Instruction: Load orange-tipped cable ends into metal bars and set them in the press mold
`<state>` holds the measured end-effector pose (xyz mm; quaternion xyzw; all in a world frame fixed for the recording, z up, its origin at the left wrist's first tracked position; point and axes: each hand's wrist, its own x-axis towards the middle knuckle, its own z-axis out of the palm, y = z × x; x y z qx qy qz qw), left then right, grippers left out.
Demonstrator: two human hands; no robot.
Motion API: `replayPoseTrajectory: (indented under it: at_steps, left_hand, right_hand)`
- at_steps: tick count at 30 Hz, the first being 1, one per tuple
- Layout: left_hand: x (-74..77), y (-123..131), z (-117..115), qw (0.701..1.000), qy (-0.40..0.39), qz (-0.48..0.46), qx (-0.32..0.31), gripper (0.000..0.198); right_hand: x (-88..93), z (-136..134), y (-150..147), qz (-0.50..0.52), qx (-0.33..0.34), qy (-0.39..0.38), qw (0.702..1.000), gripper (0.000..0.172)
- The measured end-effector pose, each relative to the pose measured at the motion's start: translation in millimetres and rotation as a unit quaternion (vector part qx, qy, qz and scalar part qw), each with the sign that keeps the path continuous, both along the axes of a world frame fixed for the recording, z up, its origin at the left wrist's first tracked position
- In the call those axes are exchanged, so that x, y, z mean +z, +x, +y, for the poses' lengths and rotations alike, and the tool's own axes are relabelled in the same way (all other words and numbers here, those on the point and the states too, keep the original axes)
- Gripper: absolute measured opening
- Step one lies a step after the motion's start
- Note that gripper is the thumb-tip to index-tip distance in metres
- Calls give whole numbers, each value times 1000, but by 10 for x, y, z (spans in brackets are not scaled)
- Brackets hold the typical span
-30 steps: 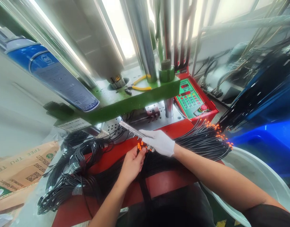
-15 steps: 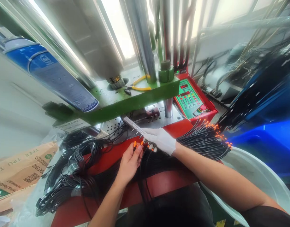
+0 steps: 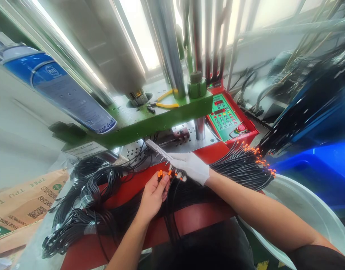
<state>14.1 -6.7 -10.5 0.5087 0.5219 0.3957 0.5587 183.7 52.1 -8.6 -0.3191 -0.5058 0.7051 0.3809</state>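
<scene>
My right hand (image 3: 190,167), in a white glove, is closed round one end of a long metal bar (image 3: 158,150) with a row of small pins along its side. Bare, my left hand (image 3: 155,193) pinches black cables with orange tips (image 3: 160,174) just below the bar. One orange end (image 3: 169,173) lies close to the pins; whether it touches them I cannot tell. Other orange ends sit by my gloved fingers, partly hidden. Under both hands a thick bundle of black cables (image 3: 234,168) crosses the red table (image 3: 200,221), its orange ends fanned out at the right.
A green press plate (image 3: 161,122) spans above the hands, with yellow-handled pliers (image 3: 166,105) and a blue spray can (image 3: 62,90) on it. The red control box (image 3: 231,116) stands right. Coiled cables (image 3: 97,189) lie left; a white tub (image 3: 307,210) is at lower right.
The orange tips in my left hand have tilted and shifted slightly, one moving nearer the bar's pins. My right hand and the bar stay almost where they were.
</scene>
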Motion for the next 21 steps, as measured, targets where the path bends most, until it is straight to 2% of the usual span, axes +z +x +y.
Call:
replayPoseTrajectory:
  at_steps: [9, 13, 17, 21]
  left_hand:
    - [20, 10, 6, 1000, 0, 7, 5, 27]
    - [18, 16, 20, 1000, -13, 23, 11, 28]
    - [-1, 35, 16, 997, 6, 71, 28, 28]
    - [-3, 97, -24, 983, 67, 158, 62, 27]
  right_hand:
    - [23, -2, 13, -21, 16, 16, 1000, 49]
    - [50, -20, 0, -68, 4, 40, 997, 49]
    - [68, -36, -11, -154, -44, 105, 981, 46]
    - [85, -48, -9, -174, -49, 114, 977, 46]
